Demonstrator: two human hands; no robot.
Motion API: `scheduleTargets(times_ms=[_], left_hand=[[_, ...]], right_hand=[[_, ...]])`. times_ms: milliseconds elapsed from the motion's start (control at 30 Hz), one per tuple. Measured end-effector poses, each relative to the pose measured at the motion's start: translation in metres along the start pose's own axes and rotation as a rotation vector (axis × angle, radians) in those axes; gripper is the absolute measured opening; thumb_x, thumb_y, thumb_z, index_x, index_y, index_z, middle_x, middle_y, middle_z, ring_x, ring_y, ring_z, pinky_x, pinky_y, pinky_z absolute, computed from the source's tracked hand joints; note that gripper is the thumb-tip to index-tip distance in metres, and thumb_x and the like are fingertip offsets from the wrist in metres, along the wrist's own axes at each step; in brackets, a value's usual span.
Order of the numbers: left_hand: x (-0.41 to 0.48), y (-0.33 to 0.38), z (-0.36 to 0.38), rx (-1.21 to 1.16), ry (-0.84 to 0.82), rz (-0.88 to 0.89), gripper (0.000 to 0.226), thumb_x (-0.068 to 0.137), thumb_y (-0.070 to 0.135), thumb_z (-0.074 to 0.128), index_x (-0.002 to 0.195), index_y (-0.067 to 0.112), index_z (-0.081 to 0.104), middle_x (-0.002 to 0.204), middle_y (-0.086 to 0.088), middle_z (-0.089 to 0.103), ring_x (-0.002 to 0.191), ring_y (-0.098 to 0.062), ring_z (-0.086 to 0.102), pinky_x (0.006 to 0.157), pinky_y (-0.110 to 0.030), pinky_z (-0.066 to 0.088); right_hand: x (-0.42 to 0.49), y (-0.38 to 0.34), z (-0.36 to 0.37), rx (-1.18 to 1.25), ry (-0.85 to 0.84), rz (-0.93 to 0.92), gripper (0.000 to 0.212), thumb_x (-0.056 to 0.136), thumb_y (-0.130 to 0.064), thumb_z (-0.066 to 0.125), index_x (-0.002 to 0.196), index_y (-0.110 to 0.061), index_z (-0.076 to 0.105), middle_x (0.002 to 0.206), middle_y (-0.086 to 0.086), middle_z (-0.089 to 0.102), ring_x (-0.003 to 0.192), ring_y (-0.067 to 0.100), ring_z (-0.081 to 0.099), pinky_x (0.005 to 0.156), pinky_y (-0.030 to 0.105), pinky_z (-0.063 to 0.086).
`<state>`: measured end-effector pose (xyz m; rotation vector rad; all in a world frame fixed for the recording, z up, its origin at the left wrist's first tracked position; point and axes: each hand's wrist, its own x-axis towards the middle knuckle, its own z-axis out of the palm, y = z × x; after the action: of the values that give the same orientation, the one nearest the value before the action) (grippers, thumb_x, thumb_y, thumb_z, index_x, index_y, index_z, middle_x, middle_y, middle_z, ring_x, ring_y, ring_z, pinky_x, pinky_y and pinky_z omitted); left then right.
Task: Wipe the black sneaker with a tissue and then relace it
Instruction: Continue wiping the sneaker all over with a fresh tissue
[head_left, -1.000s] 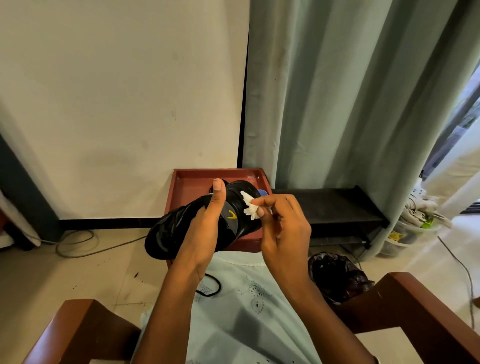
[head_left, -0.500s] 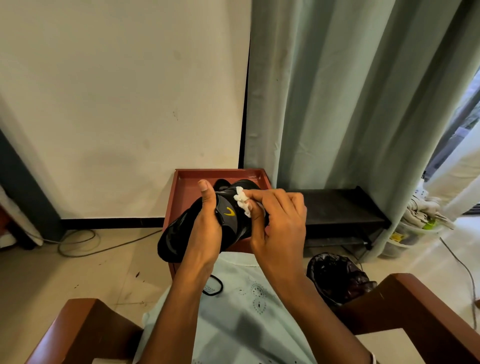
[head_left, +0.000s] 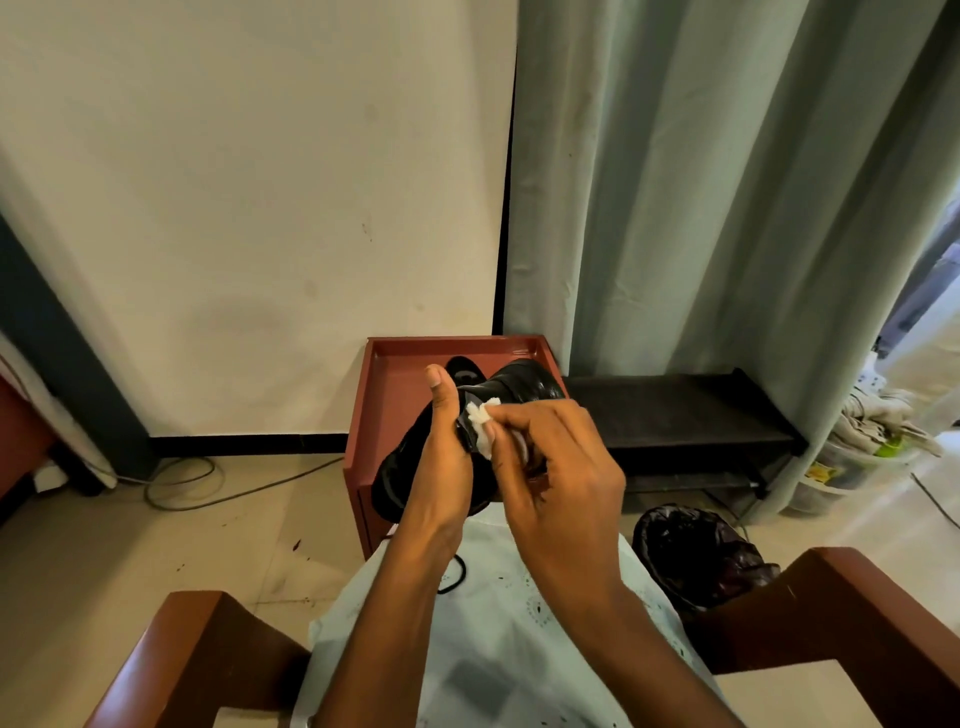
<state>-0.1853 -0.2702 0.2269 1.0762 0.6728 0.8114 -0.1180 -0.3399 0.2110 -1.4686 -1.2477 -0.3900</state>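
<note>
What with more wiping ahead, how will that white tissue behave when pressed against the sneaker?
The tissue looks limp and very light: it sits crumpled in a wad pinched by the right hand. It would probably tear or shed if rubbed hard on the black sneaker, which the left hand grips.

Probably a home: a long curtain (head_left: 701, 182), a low black rack (head_left: 675, 415), wooden chair arms (head_left: 857, 613), tiled floor (head_left: 130, 545).
</note>
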Motion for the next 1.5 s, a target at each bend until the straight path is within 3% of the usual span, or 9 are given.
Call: scheduleTargets(times_ms=[133, 200, 367, 533, 700, 967, 1100, 1300, 1500], left_hand=[[-0.001, -0.003, 0.003, -0.019, -0.045, 0.003, 0.072, 0.081, 0.072, 0.022, 0.079, 0.032, 0.081, 0.096, -0.001, 0.078, 0.097, -0.013, 0.072, 0.095, -0.034, 0.05], [0.0, -0.003, 0.003, -0.024, -0.053, -0.001, 0.073, 0.085, 0.071, 0.02, 0.08, 0.032, 0.081, 0.097, 0.001, 0.078, 0.097, -0.012, 0.072, 0.095, -0.033, 0.051], [0.004, -0.006, -0.004, -0.054, -0.043, -0.025, 0.077, 0.095, 0.066, 0.017, 0.106, 0.012, 0.071, 0.084, -0.003, 0.077, 0.081, -0.012, 0.074, 0.069, -0.02, 0.057], [0.003, 0.0, -0.004, -0.043, 0.001, -0.024, 0.094, 0.073, 0.082, 0.028, 0.128, 0.014, 0.063, 0.112, -0.01, 0.074, 0.108, -0.022, 0.069, 0.106, -0.045, 0.046], [0.002, -0.003, 0.003, -0.085, -0.046, -0.038, 0.076, 0.092, 0.068, 0.024, 0.116, 0.011, 0.068, 0.106, -0.01, 0.075, 0.1, -0.019, 0.072, 0.083, -0.03, 0.058], [0.004, -0.011, 0.0, -0.11, -0.037, -0.052, 0.077, 0.081, 0.077, 0.036, 0.105, 0.015, 0.076, 0.113, -0.012, 0.073, 0.114, -0.026, 0.066, 0.107, -0.044, 0.045], [0.0, -0.006, -0.001, 0.011, 0.045, -0.071, 0.076, 0.078, 0.082, 0.026, 0.091, 0.027, 0.076, 0.099, -0.004, 0.077, 0.102, -0.019, 0.071, 0.105, -0.044, 0.047], [0.001, -0.009, 0.003, 0.058, 0.09, -0.051, 0.113, 0.051, 0.103, 0.038, 0.131, 0.028, 0.062, 0.134, -0.003, 0.062, 0.127, -0.021, 0.056, 0.113, -0.046, 0.038], [-0.003, -0.002, 0.001, 0.008, 0.118, -0.048, 0.109, 0.052, 0.101, 0.042, 0.125, 0.024, 0.067, 0.129, -0.006, 0.066, 0.123, -0.024, 0.059, 0.11, -0.048, 0.041]], right_hand=[[0.015, 0.014, -0.004, -0.082, 0.043, 0.022, 0.011, 0.093, -0.01, 0.068, 0.103, -0.01, 0.073, 0.098, -0.001, 0.066, 0.092, 0.012, 0.059, 0.08, 0.028, 0.051], [0.016, 0.016, -0.006, -0.091, 0.027, 0.04, 0.012, 0.094, -0.011, 0.067, 0.104, -0.012, 0.072, 0.099, -0.003, 0.066, 0.094, 0.009, 0.057, 0.081, 0.026, 0.05], [-0.006, 0.009, -0.005, -0.065, -0.023, 0.021, 0.015, 0.095, -0.013, 0.065, 0.108, -0.01, 0.072, 0.102, -0.001, 0.066, 0.095, 0.011, 0.058, 0.079, 0.023, 0.051], [-0.012, 0.019, -0.009, -0.132, -0.019, -0.035, 0.017, 0.093, -0.009, 0.062, 0.105, -0.008, 0.073, 0.099, 0.001, 0.067, 0.093, 0.017, 0.059, 0.079, 0.028, 0.05], [0.025, 0.017, -0.005, -0.2, 0.016, -0.107, 0.024, 0.095, -0.014, 0.052, 0.097, -0.007, 0.075, 0.093, 0.003, 0.069, 0.088, 0.022, 0.058, 0.079, 0.027, 0.047], [-0.001, 0.021, -0.004, -0.207, 0.008, -0.09, 0.024, 0.096, -0.016, 0.053, 0.102, -0.006, 0.074, 0.1, 0.005, 0.07, 0.097, 0.022, 0.06, 0.086, 0.027, 0.049], [-0.027, 0.031, -0.012, -0.198, -0.024, -0.094, 0.018, 0.091, -0.006, 0.065, 0.106, -0.005, 0.073, 0.104, 0.006, 0.07, 0.101, 0.021, 0.061, 0.088, 0.033, 0.052], [0.016, 0.034, -0.021, -0.26, 0.021, -0.1, 0.016, 0.09, 0.005, 0.064, 0.101, -0.004, 0.072, 0.097, 0.006, 0.068, 0.091, 0.021, 0.058, 0.085, 0.018, 0.043], [0.013, 0.035, -0.02, -0.235, -0.047, -0.126, 0.02, 0.09, 0.002, 0.053, 0.095, -0.004, 0.072, 0.096, 0.008, 0.066, 0.089, 0.026, 0.057, 0.078, 0.03, 0.047]])
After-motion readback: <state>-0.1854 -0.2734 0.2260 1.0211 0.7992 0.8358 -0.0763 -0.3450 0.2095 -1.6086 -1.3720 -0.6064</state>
